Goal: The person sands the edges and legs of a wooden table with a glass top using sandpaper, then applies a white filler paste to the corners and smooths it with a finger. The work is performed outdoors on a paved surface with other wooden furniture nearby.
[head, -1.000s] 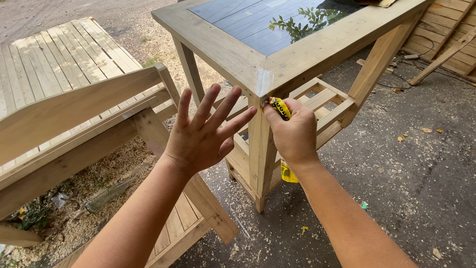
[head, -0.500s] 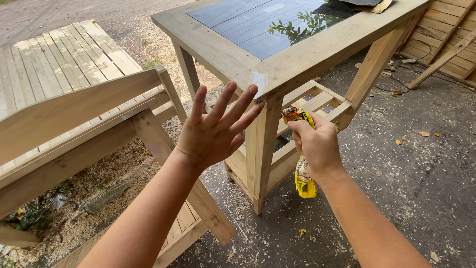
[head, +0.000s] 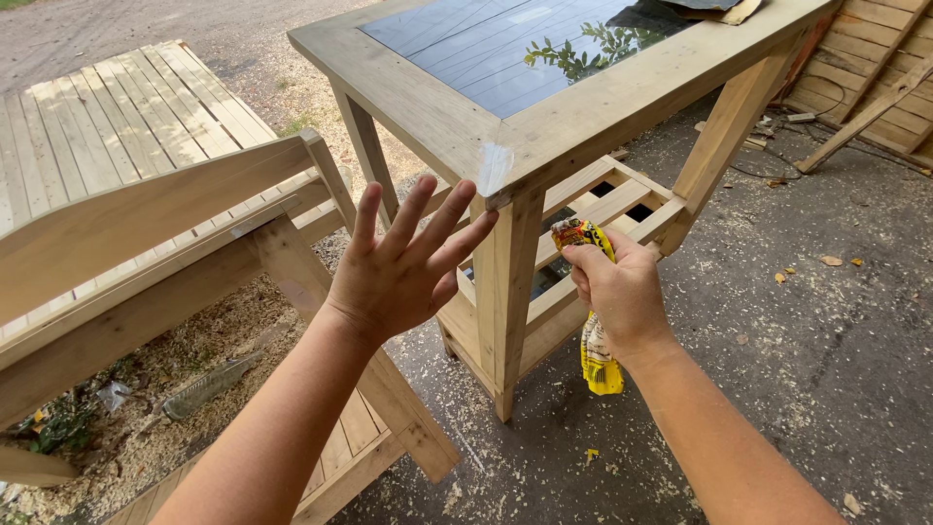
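Note:
My left hand (head: 398,272) is raised with fingers spread wide, holding nothing, just left of the corner leg (head: 505,301) of a wooden table (head: 428,107) with a dark glass top. A pale smear (head: 494,167) marks the table's near corner. My right hand (head: 622,292) grips a yellow squeeze tube (head: 593,340) to the right of that leg, its tip pointing up and its tail hanging below my fist.
A slatted lower shelf (head: 603,204) sits under the table. A wooden bench (head: 146,224) stands at left, with sawdust (head: 194,340) beneath it. Boards lean at the far right (head: 865,87). The ground is grey concrete (head: 826,340) with scattered shavings.
My right hand has drawn down and right away from the table corner with the tube. The left hand has stayed spread, drifting slightly up.

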The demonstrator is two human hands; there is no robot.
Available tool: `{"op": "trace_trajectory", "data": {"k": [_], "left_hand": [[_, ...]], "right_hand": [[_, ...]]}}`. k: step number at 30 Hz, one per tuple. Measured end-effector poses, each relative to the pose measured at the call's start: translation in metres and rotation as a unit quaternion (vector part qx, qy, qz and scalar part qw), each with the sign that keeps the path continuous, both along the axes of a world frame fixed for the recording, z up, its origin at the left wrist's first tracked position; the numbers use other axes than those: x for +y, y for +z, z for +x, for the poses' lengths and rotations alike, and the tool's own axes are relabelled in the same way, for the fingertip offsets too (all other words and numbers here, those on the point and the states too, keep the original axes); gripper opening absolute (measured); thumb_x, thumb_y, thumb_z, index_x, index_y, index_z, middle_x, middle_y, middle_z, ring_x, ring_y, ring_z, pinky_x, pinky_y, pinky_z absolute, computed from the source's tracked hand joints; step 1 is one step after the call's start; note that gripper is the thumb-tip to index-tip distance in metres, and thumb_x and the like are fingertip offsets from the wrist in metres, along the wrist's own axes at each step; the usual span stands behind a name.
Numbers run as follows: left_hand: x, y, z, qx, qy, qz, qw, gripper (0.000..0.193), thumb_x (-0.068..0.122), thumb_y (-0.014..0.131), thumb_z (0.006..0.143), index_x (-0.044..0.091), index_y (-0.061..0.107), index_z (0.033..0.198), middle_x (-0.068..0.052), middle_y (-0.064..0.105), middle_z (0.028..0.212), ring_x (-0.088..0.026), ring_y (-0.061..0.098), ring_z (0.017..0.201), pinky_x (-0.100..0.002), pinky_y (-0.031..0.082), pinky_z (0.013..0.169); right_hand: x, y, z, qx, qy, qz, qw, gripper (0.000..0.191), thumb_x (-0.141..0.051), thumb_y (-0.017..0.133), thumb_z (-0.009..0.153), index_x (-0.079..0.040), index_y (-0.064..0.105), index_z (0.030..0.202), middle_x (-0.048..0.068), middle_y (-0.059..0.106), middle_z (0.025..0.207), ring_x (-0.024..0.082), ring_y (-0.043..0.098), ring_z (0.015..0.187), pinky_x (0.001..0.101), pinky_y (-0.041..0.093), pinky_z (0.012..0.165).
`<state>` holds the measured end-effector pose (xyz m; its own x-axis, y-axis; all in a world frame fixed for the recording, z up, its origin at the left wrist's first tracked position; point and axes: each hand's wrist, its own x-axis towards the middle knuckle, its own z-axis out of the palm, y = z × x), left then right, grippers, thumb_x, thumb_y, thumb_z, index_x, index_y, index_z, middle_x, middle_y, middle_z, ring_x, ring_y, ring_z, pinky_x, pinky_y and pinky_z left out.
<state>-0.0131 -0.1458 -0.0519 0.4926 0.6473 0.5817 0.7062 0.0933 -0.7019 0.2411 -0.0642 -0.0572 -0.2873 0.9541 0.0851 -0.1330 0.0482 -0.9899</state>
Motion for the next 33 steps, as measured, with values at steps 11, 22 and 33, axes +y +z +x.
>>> {"op": "trace_trajectory", "data": {"k": [11, 22, 33], "left_hand": [[0.024, 0.010, 0.020, -0.014, -0.038, -0.003, 0.999, 0.069, 0.059, 0.059, 0.104, 0.032, 0.041, 0.165, 0.000, 0.021, 0.178, -0.030, 0.011, 0.162, -0.060, -0.003, 0.130], [0.008, 0.011, -0.001, 0.032, -0.035, 0.001, 0.999, 0.073, 0.070, 0.056, 0.103, 0.033, 0.041, 0.163, -0.003, 0.021, 0.177, -0.033, 0.010, 0.161, -0.061, -0.003, 0.131], [-0.003, 0.007, -0.011, 0.022, -0.010, 0.003, 1.000, 0.084, 0.063, 0.058, 0.100, 0.030, 0.026, 0.171, -0.006, 0.018, 0.179, -0.034, 0.006, 0.163, -0.062, -0.002, 0.131]], "right_hand": [[0.004, -0.006, -0.001, 0.027, 0.017, -0.039, 0.999, 0.006, -0.009, 0.063, 0.092, -0.004, 0.065, 0.092, -0.006, 0.047, 0.062, 0.003, 0.038, 0.051, 0.0210, 0.028, 0.046], [0.005, -0.010, -0.004, 0.017, 0.028, -0.034, 0.999, 0.007, -0.011, 0.063, 0.092, -0.005, 0.063, 0.090, -0.006, 0.048, 0.062, 0.003, 0.038, 0.051, 0.0214, 0.028, 0.045], [0.002, -0.005, -0.005, 0.030, 0.021, -0.033, 0.999, 0.006, -0.010, 0.062, 0.092, -0.006, 0.062, 0.088, -0.005, 0.048, 0.061, 0.003, 0.037, 0.049, 0.0219, 0.029, 0.043]]}}
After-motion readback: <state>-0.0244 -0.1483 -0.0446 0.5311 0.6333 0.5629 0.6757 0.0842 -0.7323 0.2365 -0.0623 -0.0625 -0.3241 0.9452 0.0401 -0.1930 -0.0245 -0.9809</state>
